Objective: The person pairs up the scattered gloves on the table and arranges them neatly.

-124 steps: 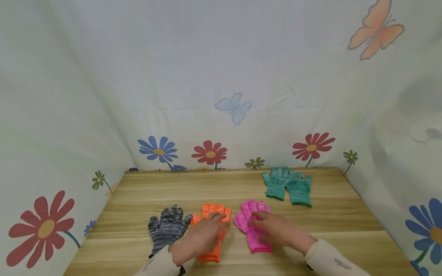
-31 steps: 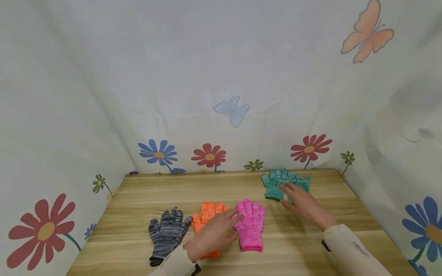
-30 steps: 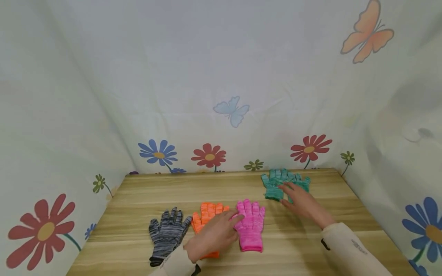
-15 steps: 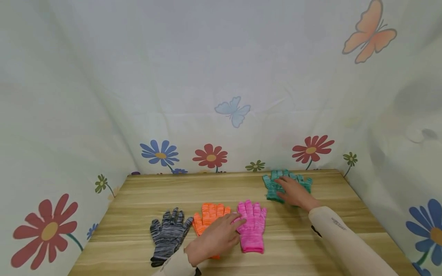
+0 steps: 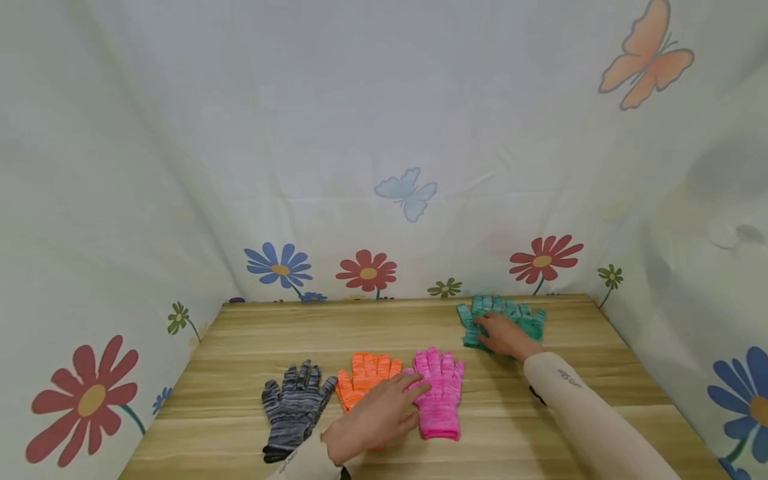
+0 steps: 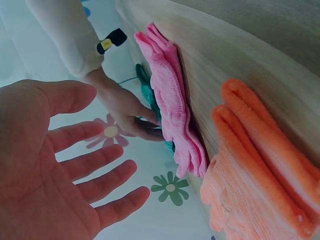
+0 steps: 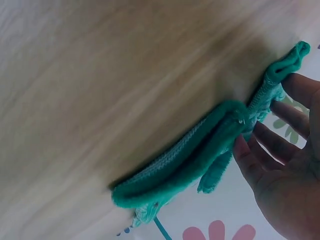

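Note:
Four kinds of knit gloves lie on a wooden table: grey-black [image 5: 292, 407], orange [image 5: 367, 375], pink [image 5: 441, 400] and green [image 5: 531, 325]. My left hand [image 5: 378, 413] hangs over the orange glove, fingertips overlapping the pink glove's left edge. In the left wrist view its fingers are spread, with nothing in the palm. At the back right, my right hand [image 5: 507, 333] reaches onto the green pair, which lies side by side. The right wrist view shows its fairly straight fingers [image 7: 275, 140] touching the green gloves [image 7: 200, 170] near a cuff; the fingers hide part of the left one.
The wooden table [image 5: 336, 327] meets a white cloth wall [image 5: 324, 133] at its back edge. Cloth printed with flowers and butterflies also rises along both sides. A cream sleeve [image 5: 588, 407] crosses the table's right part.
My right hand has gone from the pink glove back and right onto the green gloves, then slightly left there. The pink glove lies straighter. My left hand has shifted a little right.

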`<action>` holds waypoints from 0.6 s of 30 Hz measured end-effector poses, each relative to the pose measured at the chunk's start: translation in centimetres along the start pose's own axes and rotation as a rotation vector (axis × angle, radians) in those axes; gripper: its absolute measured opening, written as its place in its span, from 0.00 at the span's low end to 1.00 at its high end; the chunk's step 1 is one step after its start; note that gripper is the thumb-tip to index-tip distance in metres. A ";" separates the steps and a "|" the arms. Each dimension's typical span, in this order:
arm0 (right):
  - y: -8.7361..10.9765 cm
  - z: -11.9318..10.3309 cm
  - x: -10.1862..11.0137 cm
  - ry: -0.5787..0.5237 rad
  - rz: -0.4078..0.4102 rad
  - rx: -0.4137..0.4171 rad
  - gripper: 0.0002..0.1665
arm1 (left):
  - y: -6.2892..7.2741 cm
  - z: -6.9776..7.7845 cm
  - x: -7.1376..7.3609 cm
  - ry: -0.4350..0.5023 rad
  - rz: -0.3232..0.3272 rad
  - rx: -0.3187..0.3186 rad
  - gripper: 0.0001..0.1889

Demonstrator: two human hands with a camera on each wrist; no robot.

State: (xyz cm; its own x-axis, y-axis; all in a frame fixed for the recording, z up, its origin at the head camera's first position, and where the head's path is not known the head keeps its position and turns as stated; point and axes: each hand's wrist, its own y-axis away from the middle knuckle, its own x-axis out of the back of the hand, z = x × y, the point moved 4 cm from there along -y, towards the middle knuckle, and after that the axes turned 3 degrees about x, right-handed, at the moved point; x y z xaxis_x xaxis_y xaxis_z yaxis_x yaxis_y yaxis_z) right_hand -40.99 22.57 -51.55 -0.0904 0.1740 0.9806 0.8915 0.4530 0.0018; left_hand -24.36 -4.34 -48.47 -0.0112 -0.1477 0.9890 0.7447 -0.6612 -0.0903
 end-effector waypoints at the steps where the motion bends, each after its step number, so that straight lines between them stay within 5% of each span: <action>1: -0.1 0.0 -0.2 0.007 -0.004 0.003 0.28 | 0.0 0.0 0.0 -0.004 -0.002 0.000 0.26; 9: -0.5 -0.3 -0.4 0.025 0.065 0.061 0.17 | 0.0 0.2 -0.2 0.018 -0.048 0.027 0.26; 18: -0.8 -0.5 -0.6 0.010 0.123 0.078 0.08 | 0.2 0.5 -0.1 -0.016 -0.021 0.007 0.26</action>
State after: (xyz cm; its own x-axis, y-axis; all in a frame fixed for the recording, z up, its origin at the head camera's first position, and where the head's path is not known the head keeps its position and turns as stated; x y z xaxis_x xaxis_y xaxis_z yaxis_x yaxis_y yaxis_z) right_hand -41.43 21.63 -52.07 0.0225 0.2238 0.9744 0.8584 0.4952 -0.1336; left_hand -23.88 -4.06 -48.57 -0.0167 -0.1222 0.9924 0.7493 -0.6587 -0.0685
